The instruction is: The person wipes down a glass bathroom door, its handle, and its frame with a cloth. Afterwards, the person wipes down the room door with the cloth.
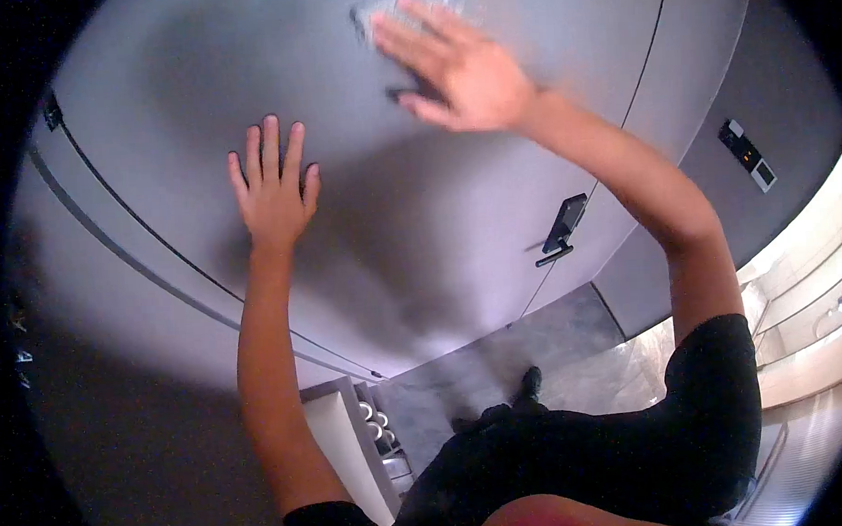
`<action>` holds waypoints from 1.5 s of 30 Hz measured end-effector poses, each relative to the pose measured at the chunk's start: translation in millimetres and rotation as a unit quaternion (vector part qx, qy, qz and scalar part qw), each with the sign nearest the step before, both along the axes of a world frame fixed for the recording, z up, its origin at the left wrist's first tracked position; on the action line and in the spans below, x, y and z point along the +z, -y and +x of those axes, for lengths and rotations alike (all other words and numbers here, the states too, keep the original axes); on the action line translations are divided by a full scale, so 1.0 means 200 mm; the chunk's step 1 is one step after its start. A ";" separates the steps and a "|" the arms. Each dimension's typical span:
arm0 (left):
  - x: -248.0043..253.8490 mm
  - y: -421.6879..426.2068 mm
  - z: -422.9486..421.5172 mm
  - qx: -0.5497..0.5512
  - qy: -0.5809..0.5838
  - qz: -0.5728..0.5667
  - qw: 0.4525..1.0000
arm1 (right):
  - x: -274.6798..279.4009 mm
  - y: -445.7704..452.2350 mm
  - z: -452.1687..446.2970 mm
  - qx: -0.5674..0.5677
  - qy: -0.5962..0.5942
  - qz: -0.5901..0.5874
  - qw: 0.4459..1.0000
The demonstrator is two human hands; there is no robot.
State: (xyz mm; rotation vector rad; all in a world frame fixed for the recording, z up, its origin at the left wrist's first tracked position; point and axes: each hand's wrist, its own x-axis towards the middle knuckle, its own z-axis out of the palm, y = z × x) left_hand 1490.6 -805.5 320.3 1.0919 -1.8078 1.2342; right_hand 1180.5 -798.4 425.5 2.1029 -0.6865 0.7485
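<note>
My left hand [273, 189] lies flat against a large grey door [347, 266], fingers spread and nothing in it. Higher up and to the right, my right hand [465, 71] presses a pale, crumpled cloth [444, 2] against the same door. Its fingers are stretched out over the cloth and slightly blurred by motion. Most of the cloth is hidden beneath the fingers, so its full shape cannot be made out. Below my right forearm, a black door handle with a lock panel [565, 225] sits near the door's right edge.
A wall panel with switches [748, 156] is at the right. Down at the left stands an open shelf unit [339, 442] with several white round items [375, 431]. My dark shoe [532, 381] is on the grey floor [581, 336]. Light wall panels are at far right.
</note>
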 end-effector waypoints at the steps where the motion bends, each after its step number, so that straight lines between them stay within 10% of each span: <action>1: 0.00 0.01 0.01 -0.004 0.000 -0.005 1.000 | -0.05 -0.01 0.00 0.007 -0.044 -0.020 0.999; 8: -0.01 0.03 0.01 -0.003 -0.002 -0.022 1.000 | 0.08 0.02 -0.07 0.017 -0.160 -0.034 0.986; 14: -0.02 0.00 0.00 -0.027 -0.009 0.004 1.000 | 0.43 -0.01 -0.06 -0.002 -0.034 -0.119 0.992; 21: 0.00 0.00 0.01 -0.009 -0.013 0.009 1.000 | 0.10 -0.01 -0.08 -0.018 -0.173 -0.073 0.982; 29: -0.01 0.01 0.00 -0.012 -0.022 -0.028 0.999 | 0.23 0.09 -0.14 -0.069 0.050 -0.113 0.990; 34: -0.01 0.00 0.01 -0.017 -0.015 -0.025 0.999 | 0.12 0.08 -0.15 0.007 -0.183 -0.107 0.977; 38: 0.01 0.02 0.02 -0.011 -0.015 -0.031 0.999 | 0.34 0.09 -0.15 -0.015 0.055 -0.176 0.983; 45: 0.00 0.00 0.02 -0.023 -0.006 -0.018 1.000 | 0.21 0.11 -0.02 -0.041 -0.174 -0.176 0.968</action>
